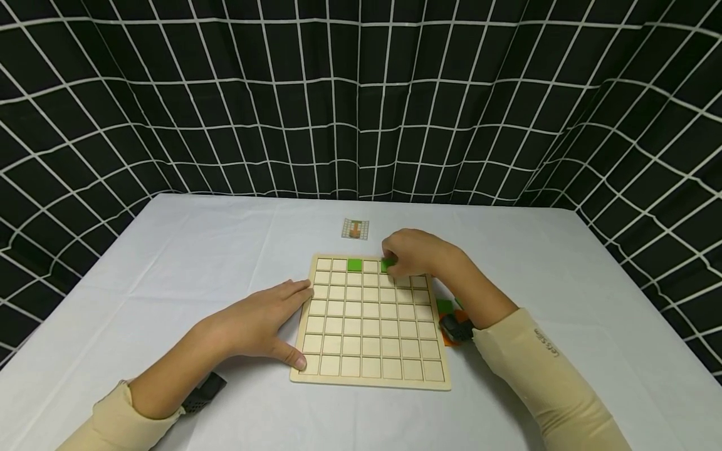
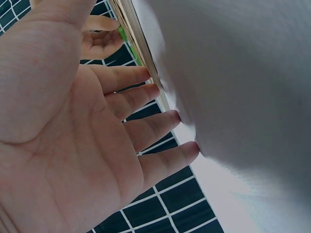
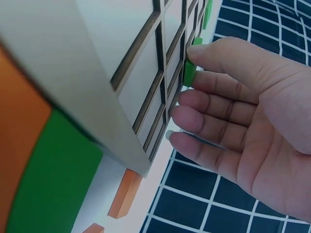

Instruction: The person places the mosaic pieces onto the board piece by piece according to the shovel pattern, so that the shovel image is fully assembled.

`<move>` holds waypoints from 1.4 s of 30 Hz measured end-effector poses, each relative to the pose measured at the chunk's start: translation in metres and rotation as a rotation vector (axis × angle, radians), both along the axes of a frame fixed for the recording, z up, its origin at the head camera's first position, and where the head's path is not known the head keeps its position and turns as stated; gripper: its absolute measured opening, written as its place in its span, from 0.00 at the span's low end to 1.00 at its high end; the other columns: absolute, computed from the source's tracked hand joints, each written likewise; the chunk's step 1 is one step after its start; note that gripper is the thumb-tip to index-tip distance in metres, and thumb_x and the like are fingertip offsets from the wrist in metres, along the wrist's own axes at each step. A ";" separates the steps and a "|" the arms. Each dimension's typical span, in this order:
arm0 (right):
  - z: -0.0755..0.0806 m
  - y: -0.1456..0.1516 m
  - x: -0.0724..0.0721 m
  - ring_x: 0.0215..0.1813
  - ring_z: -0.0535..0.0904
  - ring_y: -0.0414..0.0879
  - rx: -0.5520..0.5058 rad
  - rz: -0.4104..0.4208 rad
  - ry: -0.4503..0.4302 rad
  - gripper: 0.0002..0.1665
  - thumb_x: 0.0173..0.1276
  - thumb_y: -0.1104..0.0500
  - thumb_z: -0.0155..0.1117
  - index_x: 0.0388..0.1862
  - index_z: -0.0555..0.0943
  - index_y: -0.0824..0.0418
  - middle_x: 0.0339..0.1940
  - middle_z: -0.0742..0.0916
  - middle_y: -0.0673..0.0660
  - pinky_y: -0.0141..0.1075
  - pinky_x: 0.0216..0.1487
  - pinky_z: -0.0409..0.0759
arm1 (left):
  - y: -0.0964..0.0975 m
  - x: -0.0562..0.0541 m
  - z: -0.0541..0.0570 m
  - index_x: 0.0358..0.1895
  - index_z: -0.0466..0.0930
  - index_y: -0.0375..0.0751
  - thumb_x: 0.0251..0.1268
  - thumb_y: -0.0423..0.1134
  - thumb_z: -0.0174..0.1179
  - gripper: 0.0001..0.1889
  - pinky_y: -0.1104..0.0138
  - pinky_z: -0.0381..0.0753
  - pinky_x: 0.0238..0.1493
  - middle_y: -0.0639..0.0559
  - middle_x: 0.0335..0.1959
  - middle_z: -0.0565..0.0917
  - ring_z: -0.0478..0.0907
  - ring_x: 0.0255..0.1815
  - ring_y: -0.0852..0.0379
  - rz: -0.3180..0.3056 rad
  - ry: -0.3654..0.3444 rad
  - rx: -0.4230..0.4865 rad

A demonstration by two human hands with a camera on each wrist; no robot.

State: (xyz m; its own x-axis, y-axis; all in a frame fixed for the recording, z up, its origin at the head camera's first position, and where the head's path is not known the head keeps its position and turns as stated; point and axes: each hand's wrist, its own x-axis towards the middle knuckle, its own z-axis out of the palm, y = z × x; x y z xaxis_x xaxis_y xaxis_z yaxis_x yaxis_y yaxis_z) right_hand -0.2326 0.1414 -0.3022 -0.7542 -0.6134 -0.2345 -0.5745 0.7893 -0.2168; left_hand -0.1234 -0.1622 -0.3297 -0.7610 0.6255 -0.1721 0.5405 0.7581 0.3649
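the wooden board (image 1: 369,381) lies flat on the tabletop (image 1: 197,250), about midway between the tabletop's left and right edges and well apart from its far edge. its face is divided into square cells, seven by seven.

right hand (image 1: 414,250): located at the board's far edge, right of the middle. grip state: thumb and index finger pinch the held green tile (image 3: 189,73) at the fifth cell from the left in the far row. whether this tile is fully seated cannot be told. the other fingers are bent and spaced apart.

left hand (image 1: 259,322): located at the board's left edge. grip state: released; the fingers are extended and touch the left edge, and the thumb rests on the near left corner.

placed green tile (image 1: 355,265): sits in the third cell from the left in the far row.

loose green tile (image 1: 444,306) and loose orange tile (image 1: 449,342): lie just beside the board's right edge, partly hidden by the black wrist camera (image 1: 455,327).

pattern card (image 1: 355,229): lies between the board's far edge and the tabletop's far edge. a black curtain (image 1: 372,100) with white grid lines hangs behind the tabletop.
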 end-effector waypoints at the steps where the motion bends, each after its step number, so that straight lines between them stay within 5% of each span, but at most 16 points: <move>1: 0.000 -0.001 0.000 0.33 0.72 0.46 -0.001 0.005 0.002 0.06 0.64 0.61 0.69 0.37 0.83 0.62 0.29 0.81 0.50 0.38 0.37 0.75 | 0.000 0.000 0.000 0.77 0.57 0.33 0.39 0.74 0.69 0.66 0.46 0.57 0.74 0.40 0.79 0.56 0.52 0.78 0.37 0.001 -0.001 0.000; 42: -0.003 -0.022 -0.004 0.34 0.73 0.44 -0.030 0.061 0.013 0.07 0.66 0.58 0.71 0.37 0.83 0.61 0.29 0.82 0.49 0.37 0.39 0.76 | 0.000 0.000 0.000 0.77 0.57 0.33 0.40 0.74 0.68 0.65 0.45 0.57 0.73 0.39 0.79 0.57 0.53 0.77 0.36 -0.009 0.011 -0.006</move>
State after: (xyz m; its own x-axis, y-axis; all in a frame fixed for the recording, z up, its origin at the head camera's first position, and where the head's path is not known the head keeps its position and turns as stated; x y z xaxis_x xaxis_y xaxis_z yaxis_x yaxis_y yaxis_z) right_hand -0.2368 0.1192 -0.3047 -0.7181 -0.6648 -0.2056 -0.6242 0.7460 -0.2320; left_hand -0.1234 -0.1627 -0.3297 -0.7570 0.6315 -0.1678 0.5515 0.7552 0.3541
